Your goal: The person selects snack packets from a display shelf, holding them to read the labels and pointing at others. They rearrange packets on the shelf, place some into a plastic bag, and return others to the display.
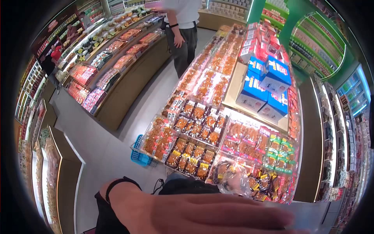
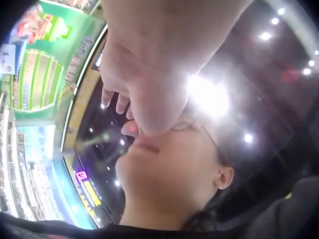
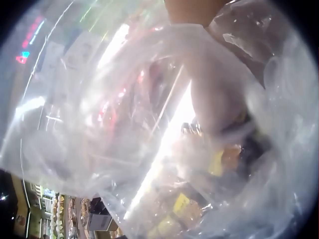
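Note:
My left hand (image 1: 210, 212) stretches across the bottom of the head view, fingers extended, holding nothing. In the left wrist view the same hand (image 2: 149, 84) is raised in front of a face. At the near end of the display, my right hand (image 1: 235, 181) is among clear plastic and small packets (image 1: 265, 181) with yellow labels. Through a clear plastic bag (image 3: 149, 45) the right hand (image 3: 214, 94) shows blurred, above yellow-labelled packets (image 3: 184, 205). Plastic and blur hide its fingers, so its grip cannot be told.
Blue boxes (image 1: 255, 91) and red-and-white boxes (image 1: 251, 45) are stacked on the display. A blue basket (image 1: 139, 155) is at its left side. Beyond, a person (image 1: 183, 35) stands in the aisle beside another counter (image 1: 117, 105). Shelves (image 1: 329, 132) line the right.

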### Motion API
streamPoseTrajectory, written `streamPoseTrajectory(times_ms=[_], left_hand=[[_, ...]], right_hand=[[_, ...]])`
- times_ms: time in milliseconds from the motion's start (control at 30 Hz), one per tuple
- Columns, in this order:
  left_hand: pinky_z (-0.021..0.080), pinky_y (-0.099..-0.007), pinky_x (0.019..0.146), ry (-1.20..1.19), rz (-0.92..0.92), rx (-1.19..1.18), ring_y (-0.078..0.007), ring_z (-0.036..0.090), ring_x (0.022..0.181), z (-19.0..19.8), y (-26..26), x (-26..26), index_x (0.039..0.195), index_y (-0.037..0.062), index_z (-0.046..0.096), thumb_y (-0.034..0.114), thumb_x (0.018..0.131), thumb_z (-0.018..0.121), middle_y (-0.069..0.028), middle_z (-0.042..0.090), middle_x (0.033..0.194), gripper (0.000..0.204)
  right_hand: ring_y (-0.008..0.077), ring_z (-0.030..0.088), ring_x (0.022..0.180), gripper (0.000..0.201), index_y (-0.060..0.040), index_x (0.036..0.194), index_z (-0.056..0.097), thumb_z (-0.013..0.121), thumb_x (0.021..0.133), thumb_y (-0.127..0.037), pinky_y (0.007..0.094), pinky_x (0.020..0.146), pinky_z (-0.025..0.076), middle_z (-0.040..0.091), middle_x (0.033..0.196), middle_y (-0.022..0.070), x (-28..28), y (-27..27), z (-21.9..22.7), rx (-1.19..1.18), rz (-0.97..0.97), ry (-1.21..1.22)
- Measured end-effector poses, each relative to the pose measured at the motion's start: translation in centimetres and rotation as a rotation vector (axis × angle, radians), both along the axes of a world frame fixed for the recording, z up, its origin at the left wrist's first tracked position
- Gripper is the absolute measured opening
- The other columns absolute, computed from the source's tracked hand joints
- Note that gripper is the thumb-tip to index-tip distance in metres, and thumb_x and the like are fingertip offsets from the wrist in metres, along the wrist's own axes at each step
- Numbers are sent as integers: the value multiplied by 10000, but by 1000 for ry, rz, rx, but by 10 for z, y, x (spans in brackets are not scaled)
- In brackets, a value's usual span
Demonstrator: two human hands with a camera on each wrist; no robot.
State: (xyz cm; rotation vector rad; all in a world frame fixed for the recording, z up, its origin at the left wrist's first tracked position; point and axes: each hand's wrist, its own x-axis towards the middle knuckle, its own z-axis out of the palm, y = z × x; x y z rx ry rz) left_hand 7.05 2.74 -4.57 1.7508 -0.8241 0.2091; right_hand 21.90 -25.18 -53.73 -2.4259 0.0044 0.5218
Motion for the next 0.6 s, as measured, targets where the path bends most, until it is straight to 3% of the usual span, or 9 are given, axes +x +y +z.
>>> streamPoseTrajectory(times_ms=[167,233,267,300,333,367,467,533,600], left_hand=[[493,-372,820,-469,252,-320,-291,611,983,1,-58,33,1144,-49,552,138,880,582,-210,630,1048,324],[514,-347,769,-656,306,-467,-266,630,933,2,-73,45,1151,-11,555,187,890,599,-201,640,1013,331],[514,-347,769,-680,255,-470,-266,630,933,5,-74,47,1151,-11,555,187,890,599,-201,640,1013,331],[505,-347,787,-298,3,-590,-270,628,951,7,-70,47,1163,-4,559,196,889,608,-197,637,1036,342],[496,-348,805,99,-240,-669,-275,625,969,9,-60,45,1174,3,562,204,888,616,-192,634,1060,354],[456,-421,925,56,-126,-78,-335,572,1097,-3,-23,43,1165,-92,549,-30,845,519,-220,615,1128,327],[455,-376,911,374,12,-16,-284,595,1066,-40,-13,50,1239,25,546,-14,880,498,-157,637,1109,363],[475,-314,829,492,100,18,-183,622,978,-93,-5,62,1309,66,501,47,910,495,-122,640,1112,400],[479,-288,812,578,177,-21,-167,620,975,-136,-1,71,1289,63,517,74,919,506,-118,642,1111,371]], right_hand=[[343,563,1078,702,-54,1233,484,774,671,-358,407,920,445,583,1142,190,-10,1,-43,92,-61,109],[331,564,1082,681,-69,1245,491,750,696,-376,400,916,447,593,1136,172,1,1,-48,-53,64,148],[322,571,1073,651,-63,1251,491,735,719,-348,390,903,457,598,1123,169,-2,-6,-52,76,74,182],[313,578,1065,621,-58,1257,490,719,743,-320,381,891,467,604,1111,166,-2,-13,-60,205,87,214],[313,578,1065,621,-58,1257,490,719,743,-320,381,891,467,604,1111,166,22,9,-27,218,52,185],[313,576,1061,618,-55,1254,484,723,744,-306,389,886,468,600,1109,168,37,20,8,228,6,163],[310,570,1049,611,-45,1247,465,736,745,-265,415,871,472,588,1102,175,44,13,77,237,-86,108],[309,565,1042,608,-38,1241,452,744,746,-237,432,861,475,581,1097,179,-27,-56,48,248,-136,98],[308,563,1038,607,-35,1239,445,748,747,-223,440,856,476,577,1095,181,-30,-51,70,259,-161,100]])
